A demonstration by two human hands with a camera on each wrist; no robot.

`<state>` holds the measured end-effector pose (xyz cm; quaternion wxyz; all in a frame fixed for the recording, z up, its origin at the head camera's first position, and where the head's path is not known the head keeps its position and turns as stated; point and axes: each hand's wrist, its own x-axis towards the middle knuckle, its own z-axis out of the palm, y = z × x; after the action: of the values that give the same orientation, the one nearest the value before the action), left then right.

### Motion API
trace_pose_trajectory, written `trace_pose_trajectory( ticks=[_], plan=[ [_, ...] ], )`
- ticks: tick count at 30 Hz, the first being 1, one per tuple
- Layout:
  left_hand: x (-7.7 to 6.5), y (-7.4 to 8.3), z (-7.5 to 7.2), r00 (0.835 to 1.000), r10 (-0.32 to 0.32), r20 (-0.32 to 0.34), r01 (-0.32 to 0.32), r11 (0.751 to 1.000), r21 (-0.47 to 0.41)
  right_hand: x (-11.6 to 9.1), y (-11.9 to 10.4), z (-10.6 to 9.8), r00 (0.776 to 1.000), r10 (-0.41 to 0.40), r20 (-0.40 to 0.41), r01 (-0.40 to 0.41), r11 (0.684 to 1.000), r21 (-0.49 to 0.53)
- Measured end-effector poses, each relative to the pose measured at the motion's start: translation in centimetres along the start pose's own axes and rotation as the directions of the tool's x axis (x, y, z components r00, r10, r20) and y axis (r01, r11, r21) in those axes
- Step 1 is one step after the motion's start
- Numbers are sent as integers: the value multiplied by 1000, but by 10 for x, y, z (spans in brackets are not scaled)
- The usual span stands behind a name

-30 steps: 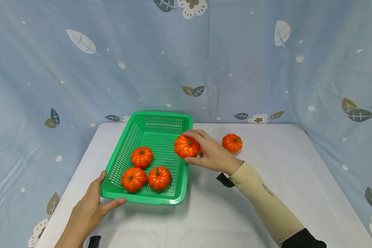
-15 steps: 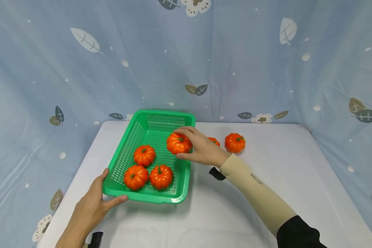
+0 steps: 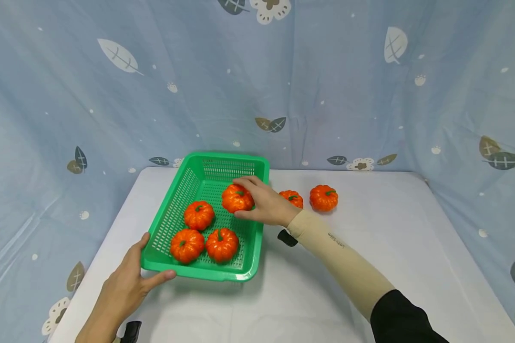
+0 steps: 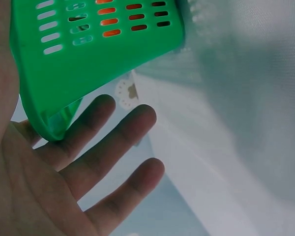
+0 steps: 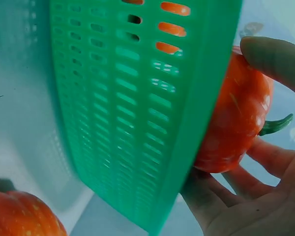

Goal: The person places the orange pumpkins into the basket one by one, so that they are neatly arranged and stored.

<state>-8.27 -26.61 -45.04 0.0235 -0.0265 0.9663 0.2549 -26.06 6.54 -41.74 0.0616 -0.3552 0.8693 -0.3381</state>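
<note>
Carried farther left than before, an orange pumpkin (image 3: 236, 198) is pinched by the right hand (image 3: 267, 203), left of its palm, over the green basket (image 3: 197, 273).

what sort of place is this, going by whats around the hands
Probably a staged tabletop setup indoors, though the wider room is out of view: a white tabletop backed by a blue patterned curtain, with a green basket and orange pumpkins.

Pumpkins (image 3: 199, 215) are orange, the basket (image 3: 210, 274) green, the table (image 3: 395, 228) white, the backdrop (image 3: 334, 85) blue with leaf prints (image 3: 118, 56).
</note>
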Motion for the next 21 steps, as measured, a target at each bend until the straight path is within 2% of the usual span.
trace_pose_trajectory(
  ticks=[21],
  plan=[
    [-2,1,0,1000,-3,7,3,1000,-17,25,-1,20,995,47,85,-42,997,-61]
  ],
)
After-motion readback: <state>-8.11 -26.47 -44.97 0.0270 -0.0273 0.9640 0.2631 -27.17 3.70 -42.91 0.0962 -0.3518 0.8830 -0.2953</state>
